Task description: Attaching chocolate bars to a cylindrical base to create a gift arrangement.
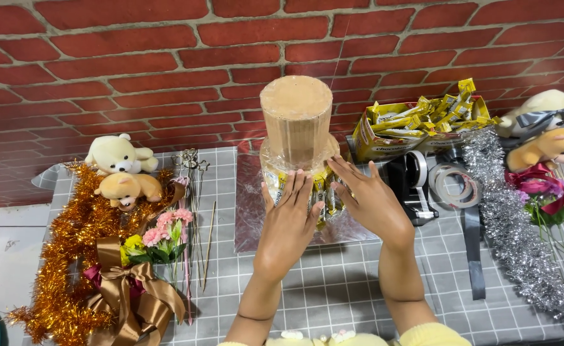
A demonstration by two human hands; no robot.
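Observation:
A two-tier brown cardboard cylinder tower [296, 115] stands on a shiny silver square board [250, 211]. Yellow snack sachets [317, 189] are stuck around its lower tier under clear tape. My left hand [288, 224] lies flat against the sachets at the front of the lower tier, fingers spread. My right hand [368, 198] presses its fingertips on the tier's right side. Neither hand grips anything.
A box of yellow sachets [423, 122] stands behind on the right, with a black tape dispenser [413, 182], tape rolls [456, 186] and silver tinsel [516, 237]. Plush bears [120, 172], gold tinsel [60, 256], artificial flowers [160, 237] and a brown bow [131, 291] lie on the left.

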